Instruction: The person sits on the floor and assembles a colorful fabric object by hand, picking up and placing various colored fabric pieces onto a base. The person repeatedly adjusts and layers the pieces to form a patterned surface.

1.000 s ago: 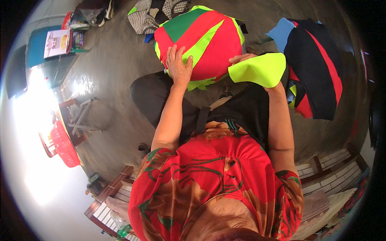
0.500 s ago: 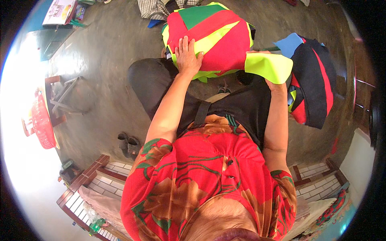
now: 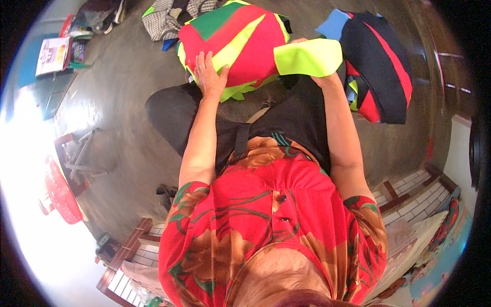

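In front of my knees sits a pile of cloth pieces [image 3: 255,46] in red, green and neon yellow. My left hand [image 3: 210,77] lies on its near left part, fingers spread and flat on the red fabric. At the pile's right side, my right hand [image 3: 327,79] grips a neon-yellow cloth piece [image 3: 309,57], which hides most of its fingers. The piece bends over that hand, its left edge close against the pile. Further right is a heap of dark cloth [image 3: 381,66] with red strips and a light-blue piece [image 3: 335,23] on top.
Checked cloth [image 3: 161,23] lies on the floor beyond the pile. To the left are a wooden stool-like frame [image 3: 79,158] and a red plastic item [image 3: 61,192]. Dark shoes [image 3: 164,194] are by my left side. Wooden-framed furniture [image 3: 133,245] stands behind me.
The view has turned, moving the pile and both hands leftward in the picture. My left hand stays flat on the pile, and my right still holds the yellow cloth piece.
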A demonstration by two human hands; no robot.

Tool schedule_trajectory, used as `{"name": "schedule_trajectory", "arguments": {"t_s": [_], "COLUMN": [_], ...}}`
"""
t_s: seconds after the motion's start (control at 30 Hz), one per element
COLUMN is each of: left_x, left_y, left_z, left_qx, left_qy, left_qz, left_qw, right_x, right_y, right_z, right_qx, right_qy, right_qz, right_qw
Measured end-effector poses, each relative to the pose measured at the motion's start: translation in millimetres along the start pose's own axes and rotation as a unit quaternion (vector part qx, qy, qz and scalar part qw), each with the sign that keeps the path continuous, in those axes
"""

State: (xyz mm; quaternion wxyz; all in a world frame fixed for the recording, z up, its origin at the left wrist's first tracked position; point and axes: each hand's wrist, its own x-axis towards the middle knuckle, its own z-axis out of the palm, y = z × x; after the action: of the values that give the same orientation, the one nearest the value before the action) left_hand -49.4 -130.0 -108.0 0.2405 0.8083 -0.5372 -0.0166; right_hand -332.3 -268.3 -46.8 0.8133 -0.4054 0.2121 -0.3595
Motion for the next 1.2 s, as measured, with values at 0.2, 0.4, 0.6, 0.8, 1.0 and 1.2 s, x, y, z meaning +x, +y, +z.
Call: {"name": "schedule_trajectory", "arguments": {"t_s": [0.2, 0.4, 0.6, 0.8, 1.0, 1.2], "left_x": [10, -1, -4, -4, -21, -18], "left_y": [37, 144, 186, 174, 160, 131], "left_z": [-26, -60, -54, -40, -51, -43], "left_qx": [-0.057, -0.196, -0.132, -0.139, -0.229, -0.513], "left_qy": [0.07, 0.06, -0.052, -0.015, -0.007, -0.103], "left_qz": [0.061, 0.227, 0.272, 0.243, 0.151, -0.119], "left_qw": [0.994, 0.952, 0.952, 0.96, 0.962, 0.844], "right_x": [0, -4, -6, 2, -2, 0], "right_y": [9, 23, 10, 11, -1, 4], "right_z": [-1, -7, 18, 21, 34, 37], "right_qx": [0.003, -0.097, -0.336, -0.373, -0.415, -0.462], "right_qy": [0.055, 0.085, 0.1, 0.067, 0.02, -0.005], "right_qz": [-0.008, -0.054, -0.09, -0.082, -0.009, 0.029], "right_qw": [0.998, 0.99, 0.932, 0.922, 0.91, 0.887]}}
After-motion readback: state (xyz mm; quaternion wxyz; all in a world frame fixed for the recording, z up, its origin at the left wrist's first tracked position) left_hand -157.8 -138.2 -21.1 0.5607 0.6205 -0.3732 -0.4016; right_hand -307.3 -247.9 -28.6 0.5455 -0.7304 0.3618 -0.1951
